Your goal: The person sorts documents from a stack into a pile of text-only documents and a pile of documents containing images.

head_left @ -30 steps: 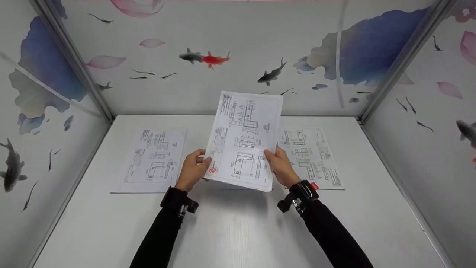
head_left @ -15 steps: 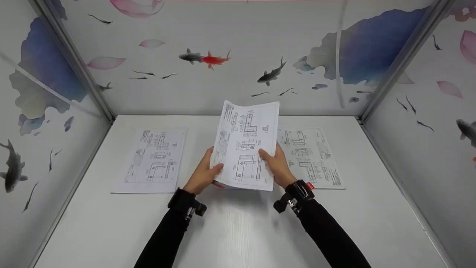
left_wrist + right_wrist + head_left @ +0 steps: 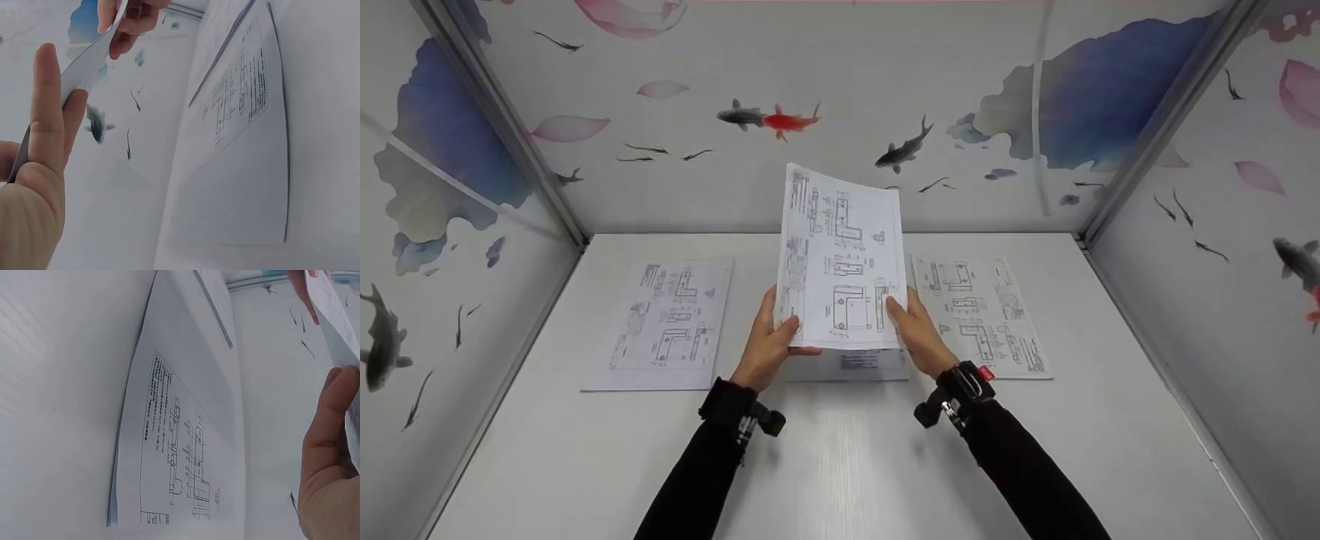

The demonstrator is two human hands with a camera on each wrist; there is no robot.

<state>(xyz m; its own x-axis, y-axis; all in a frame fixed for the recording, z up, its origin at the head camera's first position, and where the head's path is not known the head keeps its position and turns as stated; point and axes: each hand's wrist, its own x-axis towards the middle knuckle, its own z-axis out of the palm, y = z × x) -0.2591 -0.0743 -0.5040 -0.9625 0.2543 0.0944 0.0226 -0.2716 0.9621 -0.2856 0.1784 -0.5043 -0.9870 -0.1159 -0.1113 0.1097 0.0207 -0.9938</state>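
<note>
Both hands hold a thin stack of paper drawings up off the table, slightly bowed, its printed face toward the head camera. My left hand grips the lower left edge, thumb on the front and fingers behind. On the lower right edge my right hand pinches it the same way, thumb over the printed face. Below the held stack, another pile of drawings lies on the table, mostly hidden in the head view. In the right wrist view this pile shows line drawings and rows of text.
A pile of drawings lies on the left of the white table, and another pile on the right. Walls printed with fish and petals enclose the back and both sides.
The held stack has dipped, then risen higher and shifted slightly left, uncovering part of the pile beneath. My left hand has moved inward along the edge; a red mark at its corner is now covered.
</note>
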